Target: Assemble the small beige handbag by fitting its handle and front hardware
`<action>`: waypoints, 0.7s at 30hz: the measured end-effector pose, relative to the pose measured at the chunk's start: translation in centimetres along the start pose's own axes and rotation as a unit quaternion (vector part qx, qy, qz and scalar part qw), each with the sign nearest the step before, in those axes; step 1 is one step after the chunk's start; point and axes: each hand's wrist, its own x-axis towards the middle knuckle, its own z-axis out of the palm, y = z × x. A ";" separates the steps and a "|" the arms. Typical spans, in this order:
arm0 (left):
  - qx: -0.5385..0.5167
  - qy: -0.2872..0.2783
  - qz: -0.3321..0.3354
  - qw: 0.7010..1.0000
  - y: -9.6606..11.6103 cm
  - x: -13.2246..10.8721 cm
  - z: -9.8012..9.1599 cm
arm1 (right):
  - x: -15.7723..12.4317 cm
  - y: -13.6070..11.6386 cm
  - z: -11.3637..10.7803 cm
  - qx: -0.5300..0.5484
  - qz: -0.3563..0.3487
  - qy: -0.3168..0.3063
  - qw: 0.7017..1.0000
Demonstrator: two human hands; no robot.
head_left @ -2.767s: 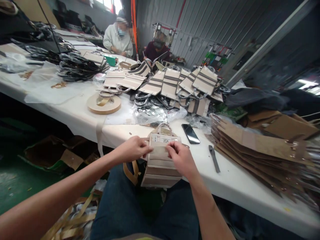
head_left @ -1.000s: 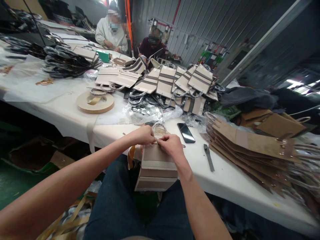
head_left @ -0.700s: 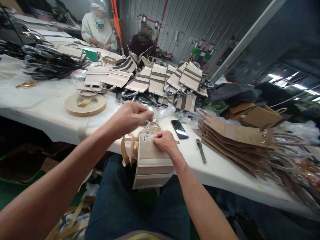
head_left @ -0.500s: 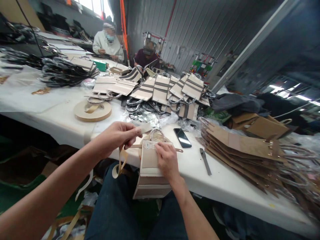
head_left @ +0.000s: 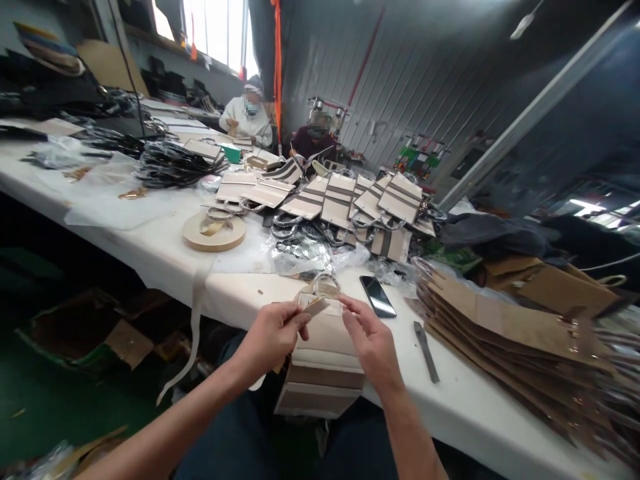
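Observation:
A cream and tan bag panel (head_left: 327, 340) lies over the table's front edge and hangs down above my knees. My left hand (head_left: 283, 328) pinches a short strip of tan tape (head_left: 315, 306) over the panel's upper left part. At the upper right of the panel is my right hand (head_left: 369, 333), its index finger stretched toward the top edge and its thumb apart from it. I see nothing held in it. A plastic-wrapped handle (head_left: 327, 283) rises just beyond the panel.
Tape roll (head_left: 214, 232) at the left, phone (head_left: 378, 297) and grey strap piece (head_left: 425, 352) right of the panel. Brown bags (head_left: 480, 320) are stacked at the right, striped panels (head_left: 340, 197) heaped behind. Two people sit across the white table (head_left: 235, 293).
The view has shifted, so things appear lower and further right. My left hand has brought the tape strip over the panel. My right hand has opened and moved to the panel's right side.

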 end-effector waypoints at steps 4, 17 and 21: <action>0.052 0.011 0.084 0.995 1.2 -0.9 1.2 | -0.4 -3.3 -1.0 0.078 -0.020 -0.027 0.996; -0.296 -0.169 -0.033 0.940 0.8 -2.1 1.9 | -1.2 -5.2 -1.6 0.007 -0.138 -0.005 0.990; -0.404 -0.176 -0.080 0.894 -0.5 -2.0 2.7 | -1.3 -5.1 -1.5 -0.003 -0.153 -0.011 0.988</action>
